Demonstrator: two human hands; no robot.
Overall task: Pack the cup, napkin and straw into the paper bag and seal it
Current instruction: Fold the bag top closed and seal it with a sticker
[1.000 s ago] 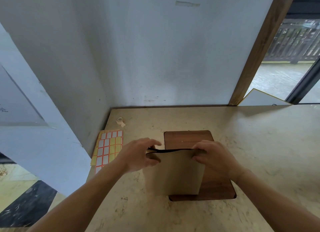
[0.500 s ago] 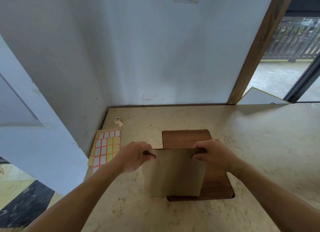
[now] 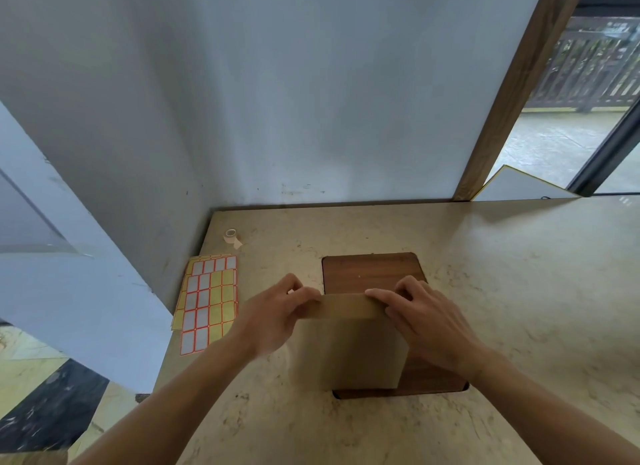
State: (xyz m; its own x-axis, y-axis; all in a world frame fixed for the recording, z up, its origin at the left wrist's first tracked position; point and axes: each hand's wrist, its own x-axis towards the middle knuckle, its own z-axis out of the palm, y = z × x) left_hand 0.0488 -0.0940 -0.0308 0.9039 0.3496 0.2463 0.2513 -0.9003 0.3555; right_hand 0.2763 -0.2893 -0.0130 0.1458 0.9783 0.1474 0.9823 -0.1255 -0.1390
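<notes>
The top of the paper bag (image 3: pixel 346 346), open a second ago, has now been folded over flat — sealing seems begun. The fold is pinched at its ends by the left hand (image 3: pixel 277 312) and right hand (image 3: pixel 420 314), fingers curled. The bag stands on the wooden board (image 3: pixel 372 274) on the counter (image 3: pixel 519 291). No writing can be read — the stickers (image 3: pixel 207 301) look blank.

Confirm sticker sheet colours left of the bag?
Sticker sheets: yellow backing, white labels outlined in red-orange; head view.
</notes>
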